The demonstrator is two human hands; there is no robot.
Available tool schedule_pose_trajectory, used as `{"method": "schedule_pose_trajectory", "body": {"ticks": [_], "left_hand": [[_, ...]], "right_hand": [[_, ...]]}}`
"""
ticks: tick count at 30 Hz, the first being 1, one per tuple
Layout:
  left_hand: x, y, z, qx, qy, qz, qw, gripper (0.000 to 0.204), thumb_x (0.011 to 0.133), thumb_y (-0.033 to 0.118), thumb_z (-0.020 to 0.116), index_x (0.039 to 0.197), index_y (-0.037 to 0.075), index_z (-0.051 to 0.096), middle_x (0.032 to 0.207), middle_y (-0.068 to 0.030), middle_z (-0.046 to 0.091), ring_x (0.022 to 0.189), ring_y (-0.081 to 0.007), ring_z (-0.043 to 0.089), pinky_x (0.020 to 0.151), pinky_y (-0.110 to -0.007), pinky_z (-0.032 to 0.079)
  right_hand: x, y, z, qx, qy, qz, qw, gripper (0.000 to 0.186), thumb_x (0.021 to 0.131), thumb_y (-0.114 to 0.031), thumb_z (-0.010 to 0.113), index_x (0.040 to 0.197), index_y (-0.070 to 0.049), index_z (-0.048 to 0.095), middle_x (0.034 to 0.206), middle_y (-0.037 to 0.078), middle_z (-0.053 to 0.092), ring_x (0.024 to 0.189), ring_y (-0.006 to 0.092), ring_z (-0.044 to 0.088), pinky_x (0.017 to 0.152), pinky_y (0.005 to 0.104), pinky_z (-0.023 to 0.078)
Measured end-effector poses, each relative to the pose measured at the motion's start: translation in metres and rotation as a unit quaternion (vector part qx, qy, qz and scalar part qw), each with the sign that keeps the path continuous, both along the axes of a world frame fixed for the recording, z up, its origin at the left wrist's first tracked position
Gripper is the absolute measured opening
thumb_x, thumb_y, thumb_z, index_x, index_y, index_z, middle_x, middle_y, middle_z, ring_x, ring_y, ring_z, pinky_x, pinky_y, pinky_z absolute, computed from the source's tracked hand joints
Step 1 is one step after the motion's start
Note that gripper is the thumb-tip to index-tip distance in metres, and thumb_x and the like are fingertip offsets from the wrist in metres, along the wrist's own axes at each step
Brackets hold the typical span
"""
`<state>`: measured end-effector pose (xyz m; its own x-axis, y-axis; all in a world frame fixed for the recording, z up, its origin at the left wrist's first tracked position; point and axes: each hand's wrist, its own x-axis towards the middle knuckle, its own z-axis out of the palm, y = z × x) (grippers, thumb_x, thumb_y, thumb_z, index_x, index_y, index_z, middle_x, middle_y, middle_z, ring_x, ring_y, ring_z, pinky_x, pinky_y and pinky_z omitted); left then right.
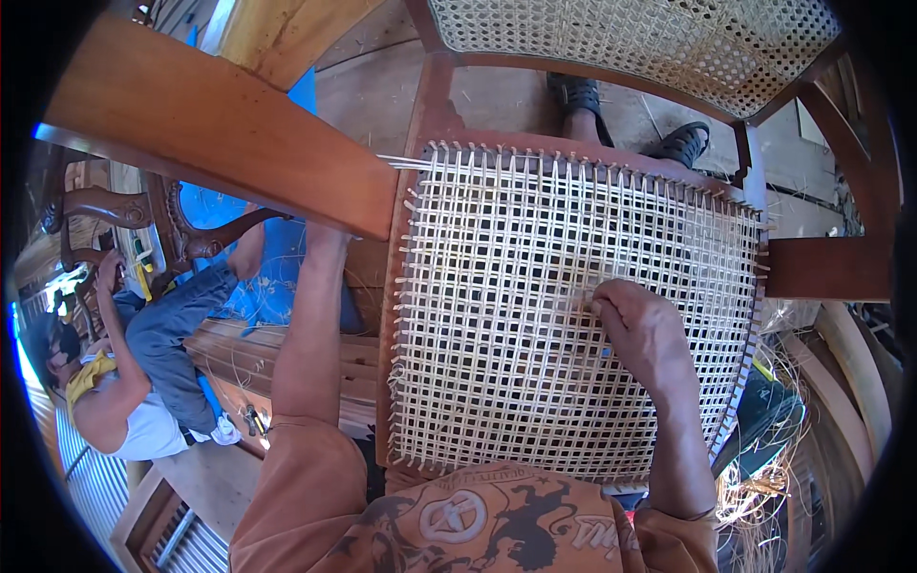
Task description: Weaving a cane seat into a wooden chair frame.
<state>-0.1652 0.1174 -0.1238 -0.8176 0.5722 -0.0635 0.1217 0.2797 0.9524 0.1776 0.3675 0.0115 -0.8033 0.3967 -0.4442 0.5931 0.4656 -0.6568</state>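
The right hand (638, 320) lies on top of a half-woven cane seat (535, 315), near the middle of the mesh and a little toward its right edge. Its fingers are curled down and bunched together, fingertips (604, 304) pressed into the pale strands; whether they pinch a single strand cannot be told. The mesh is an open grid of light cane strips stretched across a reddish-brown wooden chair frame (432, 105), with short pegs and strand ends sticking up along the far rail and the right rail.

The left arm runs up just left of the seat's left rail, and the left hand (327, 234) passes under a broad wooden board (220, 124) that slants across above it. Most of that hand is hidden, so I cannot tell whether it is spread or closed. A thin bundle of loose cane strands (399, 162) pokes out from the far left corner of the seat, just beyond where the left hand disappears.

Beyond the right hand, past the far rail, two feet in dark sandals (680, 143) rest on the plank floor. Further off still is a finished cane panel (659, 43) with a finer weave. To the right of the right hand, beside the seat, loose cane scraps (778, 458) lie in a tangle. Well to the left of the left arm another person (143, 382) sits low on the floor beside a carved dark chair (143, 215)
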Motion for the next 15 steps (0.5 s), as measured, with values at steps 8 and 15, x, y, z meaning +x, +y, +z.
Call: {"method": "schedule_pose_trajectory", "body": {"ticks": [8,15], "left_hand": [[0.007,0.006,0.009,-0.029,0.054,-0.001,0.998,0.036,0.094,0.027,0.063,0.121,0.004,0.056,0.118,-0.0076,0.061,0.105,-0.0174,0.059,0.091,-0.035,0.050],[0.009,0.010,0.001,-0.048,0.083,-0.002,0.995,0.036,0.094,0.027,0.063,0.121,0.004,0.056,0.117,-0.0079,0.061,0.105,-0.0178,0.059,0.091,-0.035,0.050]], "right_hand": [[-0.029,0.025,-0.029,0.088,0.104,-0.082,0.987,0.012,0.089,-0.011,0.062,0.097,-0.004,0.067,0.090,0.017,0.066,0.082,0.0353,0.065,0.074,0.0421,0.053],[-0.088,0.020,-0.047,0.115,0.155,-0.030,0.981,0.012,0.089,-0.012,0.060,0.097,-0.006,0.066,0.089,0.017,0.065,0.085,0.0354,0.064,0.075,0.0434,0.053]]}}
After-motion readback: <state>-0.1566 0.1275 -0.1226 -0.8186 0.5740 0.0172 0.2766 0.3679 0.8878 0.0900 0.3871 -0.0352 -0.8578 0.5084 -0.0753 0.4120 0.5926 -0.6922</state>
